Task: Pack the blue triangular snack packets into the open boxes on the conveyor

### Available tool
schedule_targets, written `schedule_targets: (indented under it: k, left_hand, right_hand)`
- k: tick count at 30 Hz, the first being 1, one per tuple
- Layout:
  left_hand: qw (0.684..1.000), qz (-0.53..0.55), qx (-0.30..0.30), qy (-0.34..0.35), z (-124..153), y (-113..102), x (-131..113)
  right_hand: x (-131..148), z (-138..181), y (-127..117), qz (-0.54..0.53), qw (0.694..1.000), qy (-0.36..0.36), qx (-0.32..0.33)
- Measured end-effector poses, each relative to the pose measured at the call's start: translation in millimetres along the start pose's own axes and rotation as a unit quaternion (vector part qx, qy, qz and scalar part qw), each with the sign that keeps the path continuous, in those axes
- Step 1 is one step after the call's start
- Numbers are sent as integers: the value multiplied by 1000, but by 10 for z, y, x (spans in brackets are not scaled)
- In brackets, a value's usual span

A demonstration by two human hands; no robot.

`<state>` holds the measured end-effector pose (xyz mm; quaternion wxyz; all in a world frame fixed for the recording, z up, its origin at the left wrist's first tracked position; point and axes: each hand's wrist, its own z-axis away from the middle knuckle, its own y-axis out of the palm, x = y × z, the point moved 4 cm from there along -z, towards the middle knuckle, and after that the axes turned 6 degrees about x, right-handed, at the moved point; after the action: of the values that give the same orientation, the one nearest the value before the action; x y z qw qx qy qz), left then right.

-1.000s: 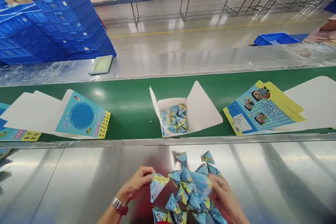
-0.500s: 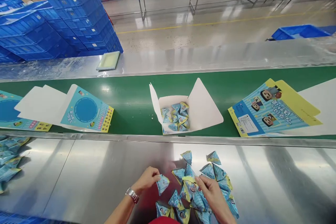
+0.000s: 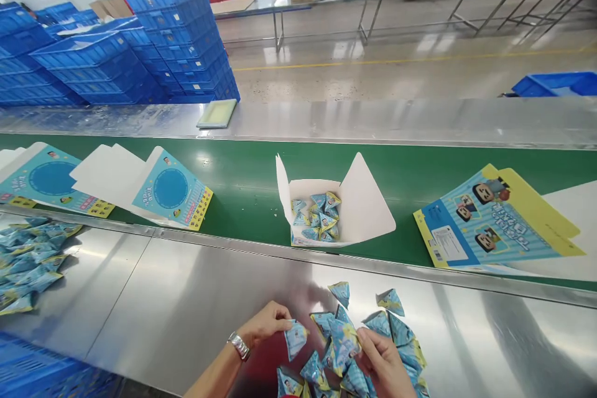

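My left hand (image 3: 267,323) pinches one small blue-and-yellow triangular packet (image 3: 295,338) at the near edge of the steel table (image 3: 177,305). My right hand (image 3: 383,362) is closed on another packet (image 3: 346,342) over a loose pile of the same packets (image 3: 396,333). Beyond them, on the green conveyor belt (image 3: 242,174), stands an open white carton (image 3: 364,208) with several packets (image 3: 319,219) inside it.
Flat printed carton blanks lie on the belt at left (image 3: 170,189), far left (image 3: 46,177) and right (image 3: 494,224). Another heap of packets (image 3: 28,261) lies on the table's left end. Stacked blue crates (image 3: 140,43) stand behind the far steel ledge, where a pale pad (image 3: 217,114) rests.
The view has shifted left and tilted, showing more of the left packet heap. My hands stayed over the pile; the right hand now holds a packet lifted slightly off it.
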<state>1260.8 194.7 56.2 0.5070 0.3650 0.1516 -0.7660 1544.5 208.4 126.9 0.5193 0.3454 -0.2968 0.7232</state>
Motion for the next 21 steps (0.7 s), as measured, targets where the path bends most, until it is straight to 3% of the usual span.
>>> schedule_targets:
  k: [4,8,11,15,21]
  left_hand:
    - [1000,-5,-5,22,45,86,-44]
    - [999,-11,-3,43,132,191,-42]
    - [999,-16,-13,48,221,323,11]
    - [998,-31,-16,52,330,605,129]
    - [997,-64,7,50,432,1095,287]
  right_hand:
    - [5,123,-82,48,999,-16,-20]
    - [11,332,-108,-17,999,-22,-18]
    - [-21,510,-157,51,996,-53,-43]
    - [-252,729,-223,32,998,-51,-32]
    - [-479,1058,-297,44,994,-73,-72]
